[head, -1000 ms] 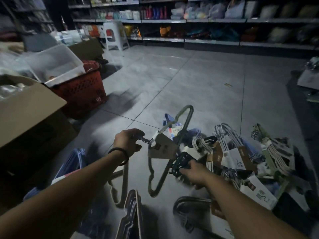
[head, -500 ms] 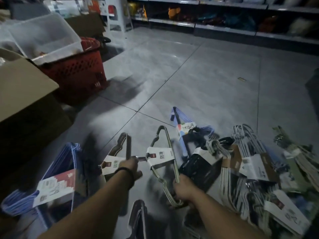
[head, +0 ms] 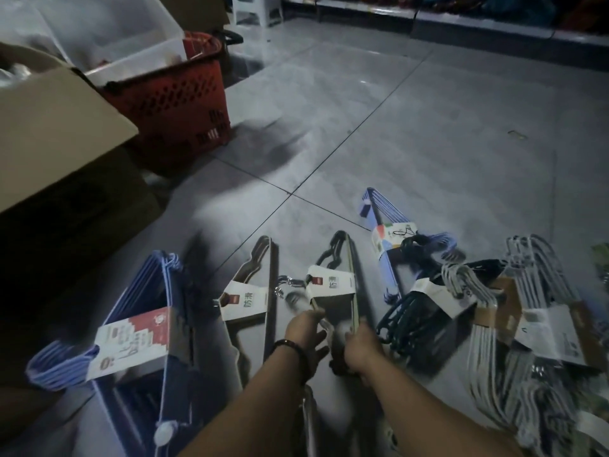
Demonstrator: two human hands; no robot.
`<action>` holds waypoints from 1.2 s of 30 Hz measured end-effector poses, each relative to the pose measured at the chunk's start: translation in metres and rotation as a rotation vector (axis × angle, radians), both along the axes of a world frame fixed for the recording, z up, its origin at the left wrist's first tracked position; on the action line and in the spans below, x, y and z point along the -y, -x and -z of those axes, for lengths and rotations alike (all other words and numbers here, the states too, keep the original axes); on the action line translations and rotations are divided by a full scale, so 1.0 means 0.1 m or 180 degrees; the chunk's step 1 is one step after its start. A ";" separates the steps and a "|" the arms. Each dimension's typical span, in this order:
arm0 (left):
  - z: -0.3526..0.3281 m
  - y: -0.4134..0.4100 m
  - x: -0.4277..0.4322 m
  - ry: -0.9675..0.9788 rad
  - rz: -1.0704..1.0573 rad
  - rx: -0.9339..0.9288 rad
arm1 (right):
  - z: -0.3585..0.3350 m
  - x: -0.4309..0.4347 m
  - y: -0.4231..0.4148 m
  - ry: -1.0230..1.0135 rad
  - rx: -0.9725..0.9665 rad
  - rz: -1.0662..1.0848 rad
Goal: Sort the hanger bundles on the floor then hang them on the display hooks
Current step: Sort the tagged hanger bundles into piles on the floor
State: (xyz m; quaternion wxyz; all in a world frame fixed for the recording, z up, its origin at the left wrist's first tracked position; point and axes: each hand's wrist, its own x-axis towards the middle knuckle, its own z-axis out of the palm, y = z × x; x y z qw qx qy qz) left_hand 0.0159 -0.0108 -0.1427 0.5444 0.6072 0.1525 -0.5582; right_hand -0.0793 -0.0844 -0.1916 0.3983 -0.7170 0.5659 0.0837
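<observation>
A green hanger bundle (head: 331,286) with a white label lies on the floor tiles straight ahead, its metal hooks pointing left. My right hand (head: 361,349) grips its near end. At the bundle's left arm my left hand (head: 304,329) touches it with loosely spread fingers. A matching labelled bundle (head: 245,300) lies just to the left. Further left sits a blue bundle (head: 131,341) with a red-and-white label. To the right are a light-blue bundle (head: 392,232), a dark bundle (head: 415,311) and a heap of white bundles (head: 540,324).
A red shopping basket (head: 178,103) holding a clear plastic bin (head: 108,37) stands at the left, beside an open cardboard box (head: 56,127). A white stool (head: 257,8) and store shelving (head: 494,24) line the back. Grey floor tiles (head: 412,127) stretch beyond the bundles.
The green bundle has come down from the air onto the floor beside the matching bundle. My left hand has let go of its hooks and shifted to its side. The view has tilted down.
</observation>
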 end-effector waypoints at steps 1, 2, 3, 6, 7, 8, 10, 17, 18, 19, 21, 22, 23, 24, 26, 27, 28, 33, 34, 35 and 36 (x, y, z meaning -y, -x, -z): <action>-0.02 -0.02 -0.01 -0.0111 0.0062 0.0069 | -0.01 0.01 -0.02 -0.0051 0.0025 0.0006; -0.01 -0.04 -0.02 -0.0231 0.0183 0.0161 | 0.01 0.02 -0.03 -0.0030 -0.0081 -0.0136; -0.03 -0.04 -0.03 -0.0291 0.0319 0.0201 | -0.01 0.01 -0.03 -0.0092 -0.0190 -0.0241; -0.11 -0.06 -0.06 -0.0328 0.0645 0.0239 | -0.08 -0.03 0.03 -0.0228 -0.0405 -0.0545; -0.13 -0.06 -0.05 -0.0353 0.0792 0.0359 | -0.12 -0.03 0.05 -0.0266 -0.0455 -0.0524; -0.15 -0.07 -0.04 -0.0434 0.0967 0.0536 | -0.16 -0.02 0.07 -0.0299 -0.0466 -0.0557; -0.15 -0.06 0.00 -0.0620 0.1421 0.0978 | -0.29 0.06 0.14 -0.0317 -0.0445 -0.0637; -0.84 0.20 0.37 -0.0593 0.3687 0.3589 | -1.12 0.46 0.71 0.0622 -0.0107 -0.1058; -1.01 0.31 0.42 -0.0581 0.4047 0.3950 | -1.23 0.50 0.86 0.0800 -0.0182 -0.1167; -1.13 0.43 0.46 -0.0534 0.4323 0.4215 | -1.32 0.53 1.02 0.0955 -0.0238 -0.1240; -1.34 0.74 0.47 -0.0531 0.4827 0.4596 | -1.45 0.58 1.42 0.1135 -0.0358 -0.1272; -1.39 0.91 0.45 -0.0573 0.5042 0.4749 | -1.49 0.62 1.65 0.1208 -0.0445 -0.1304; -1.37 1.07 0.45 -0.0572 0.5198 0.4889 | -1.52 0.68 1.89 0.1260 -0.0550 -0.1328; -1.33 1.23 0.45 -0.0567 0.5333 0.4961 | -1.54 0.77 2.13 0.1292 -0.0644 -0.1333; -1.25 1.55 0.52 -0.0692 0.5636 0.5100 | -1.59 0.99 2.62 0.1354 -0.0833 -0.1181; -1.19 1.71 0.61 -0.0650 0.5742 0.5163 | -1.60 1.11 2.87 0.1412 -0.0922 -0.0990; -1.20 1.89 0.72 -0.0547 0.5800 0.5137 | -1.58 1.23 3.11 0.1492 -0.0966 -0.0719; -1.39 2.89 1.47 0.0328 0.5579 0.4544 | -1.41 1.53 4.06 0.1700 -0.0577 0.0930; -1.42 3.10 1.61 0.0332 0.5591 0.4477 | -1.36 1.56 4.19 0.1675 -0.0510 0.1192; -1.43 3.31 1.74 0.0391 0.5627 0.4448 | -1.31 1.58 4.29 0.1585 -0.0435 0.1391; -1.41 3.51 1.87 0.0380 0.5560 0.4312 | -1.24 1.62 4.39 0.1402 -0.0312 0.1502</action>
